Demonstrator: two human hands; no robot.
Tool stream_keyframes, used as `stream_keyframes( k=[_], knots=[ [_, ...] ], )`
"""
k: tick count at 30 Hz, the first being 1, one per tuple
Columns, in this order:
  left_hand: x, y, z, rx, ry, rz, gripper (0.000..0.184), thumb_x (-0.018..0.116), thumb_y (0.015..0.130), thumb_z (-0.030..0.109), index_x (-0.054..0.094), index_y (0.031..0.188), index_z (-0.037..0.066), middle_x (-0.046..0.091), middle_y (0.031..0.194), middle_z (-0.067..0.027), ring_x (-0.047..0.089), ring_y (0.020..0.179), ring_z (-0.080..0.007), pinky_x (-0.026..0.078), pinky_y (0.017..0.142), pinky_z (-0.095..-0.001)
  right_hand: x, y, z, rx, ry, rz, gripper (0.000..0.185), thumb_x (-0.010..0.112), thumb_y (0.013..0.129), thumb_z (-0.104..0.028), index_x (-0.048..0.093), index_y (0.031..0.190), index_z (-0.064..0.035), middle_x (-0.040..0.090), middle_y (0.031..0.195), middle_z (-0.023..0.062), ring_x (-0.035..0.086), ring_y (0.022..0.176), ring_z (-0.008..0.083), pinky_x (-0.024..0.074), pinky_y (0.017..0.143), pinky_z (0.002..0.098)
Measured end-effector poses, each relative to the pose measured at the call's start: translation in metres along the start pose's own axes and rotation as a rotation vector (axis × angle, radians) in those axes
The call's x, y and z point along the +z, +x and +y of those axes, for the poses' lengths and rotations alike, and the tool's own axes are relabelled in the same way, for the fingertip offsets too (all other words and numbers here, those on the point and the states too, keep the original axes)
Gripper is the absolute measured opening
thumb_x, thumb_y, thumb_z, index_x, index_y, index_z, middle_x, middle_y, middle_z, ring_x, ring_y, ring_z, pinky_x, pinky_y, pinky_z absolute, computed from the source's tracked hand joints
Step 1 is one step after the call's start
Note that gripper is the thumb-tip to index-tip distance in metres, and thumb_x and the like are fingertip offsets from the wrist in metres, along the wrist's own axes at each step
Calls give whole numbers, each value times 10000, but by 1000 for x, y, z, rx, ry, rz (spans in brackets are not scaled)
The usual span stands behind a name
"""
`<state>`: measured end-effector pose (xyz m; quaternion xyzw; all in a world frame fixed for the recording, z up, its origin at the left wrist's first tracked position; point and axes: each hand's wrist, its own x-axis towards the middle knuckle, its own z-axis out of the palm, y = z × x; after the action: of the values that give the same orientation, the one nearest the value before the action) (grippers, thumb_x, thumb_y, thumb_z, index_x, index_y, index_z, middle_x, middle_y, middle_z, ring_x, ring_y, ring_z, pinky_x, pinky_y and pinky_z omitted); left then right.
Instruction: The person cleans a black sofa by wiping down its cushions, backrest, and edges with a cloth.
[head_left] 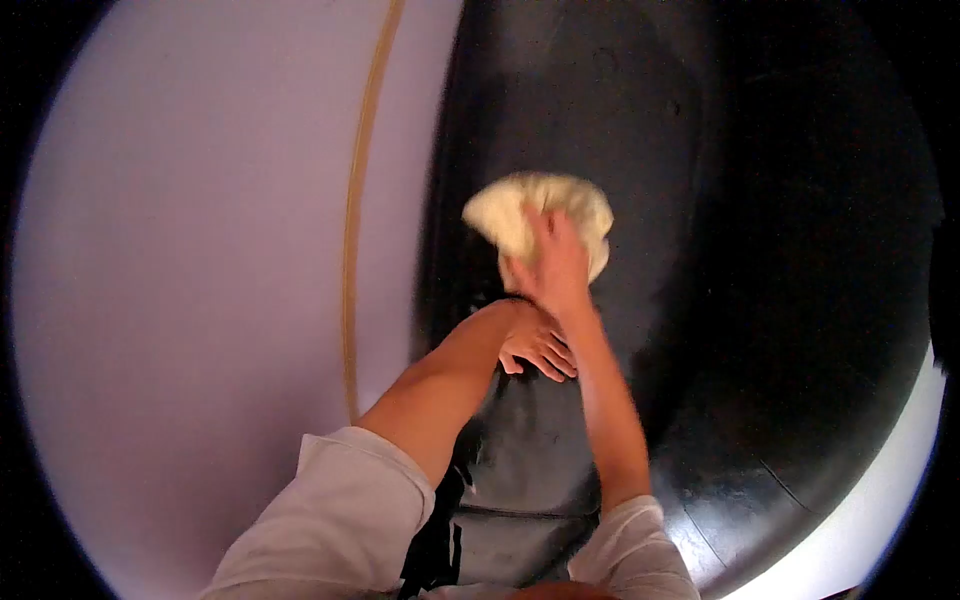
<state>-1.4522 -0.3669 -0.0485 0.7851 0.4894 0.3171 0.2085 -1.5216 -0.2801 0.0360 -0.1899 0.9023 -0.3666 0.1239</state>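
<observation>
A pale yellow cloth (520, 198) lies bunched on a dark, smooth surface (620, 110). My right hand (553, 262) is on top of the cloth, with its fingers pressed into it; the hand is slightly blurred. Just below it, my left hand (540, 342) rests on the dark surface with its fingers spread and pointing down to the right. It holds nothing. The left wrist is bent and lies close beside the right wrist.
On the left stands a pale lilac wall (200, 220) with a thin tan strip (352, 230) running along it. A seam crosses the dark surface near the bottom. At the lower right is a bright white area (850, 525).
</observation>
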Motion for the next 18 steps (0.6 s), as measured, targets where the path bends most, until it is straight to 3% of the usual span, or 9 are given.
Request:
stream_keyframes(
  k=[2, 6, 8, 9, 11, 13, 15, 17, 18],
  knots=[
    [3, 0, -3, -1, -64, 13, 779, 507, 839, 360, 318, 1516, 23, 231, 1617, -159, 219, 1495, -281, 151, 1238, -424, 20, -48, -3, -14, 25, -9, 740, 772, 698, -146, 523, 1395, -142, 531, 1066, 130, 547, 1006, 348, 474, 869, 432],
    [5, -7, 1, -38, -329, 6, 771, 500, 847, 351, 313, 1517, 19, 227, 1619, -158, 207, 1499, -277, 150, 1239, -427, 24, -9, 4, -6, -47, -16, 783, 778, 672, -119, 523, 1411, -170, 540, 1050, 124, 558, 977, 326, 482, 856, 424],
    [25, -1, -8, 18, -157, 22, 766, 500, 854, 347, 310, 1516, 13, 218, 1621, -158, 205, 1499, -277, 151, 1240, -427, 37, 19, 25, -50, -150, -38, 783, 768, 688, -129, 505, 1425, -171, 536, 1051, 134, 558, 969, 329, 489, 835, 430],
    [17, 0, -10, 86, -6, 44, 760, 501, 861, 343, 306, 1516, 8, 210, 1623, -158, 203, 1499, -278, 152, 1241, -427, 29, 55, 33, -122, -171, -18, 756, 751, 744, -177, 476, 1448, -161, 534, 1081, 150, 561, 948, 340, 495, 806, 446],
    [-1, -5, -10, 54, 72, -47, 766, 520, 885, 385, 305, 1509, -2, 213, 1620, -159, 199, 1500, -283, 151, 1242, -422, 12, 173, 41, -127, -130, 271, 652, 723, 796, -241, 514, 1403, -124, 533, 1118, 166, 570, 976, 364, 504, 824, 457],
    [-2, -1, -8, 83, 131, -70, 795, 548, 886, 448, 322, 1494, -11, 238, 1607, -168, 213, 1494, -291, 150, 1241, -414, 0, 267, 52, -114, -223, 395, 590, 697, 840, -292, 529, 1372, -101, 528, 1247, 179, 571, 1101, 388, 507, 879, 482],
    [0, -1, -7, 73, 126, -43, 802, 561, 883, 471, 338, 1481, -15, 262, 1596, -172, 227, 1489, -290, 143, 1241, -410, -9, 352, 63, -55, -294, 422, 578, 702, 838, -338, 548, 1354, -128, 520, 1289, 179, 570, 1133, 392, 501, 923, 496],
    [-5, -4, -7, 53, 104, -57, 800, 550, 895, 483, 332, 1485, -11, 255, 1600, -169, 223, 1490, -285, 138, 1241, -405, -10, 403, 75, -225, -465, 566, 586, 617, 910, -423, 524, 1330, -25, 532, 1304, 225, 545, 1159, 416, 464, 949, 516],
    [-8, -3, -9, 68, 122, -69, 797, 533, 913, 505, 326, 1492, -2, 239, 1607, -163, 199, 1499, -279, 132, 1241, -404, -14, 430, 70, -178, -404, 513, 548, 601, 922, -392, 533, 1323, -25, 536, 1290, 226, 553, 1133, 422, 466, 938, 519]
  ],
)
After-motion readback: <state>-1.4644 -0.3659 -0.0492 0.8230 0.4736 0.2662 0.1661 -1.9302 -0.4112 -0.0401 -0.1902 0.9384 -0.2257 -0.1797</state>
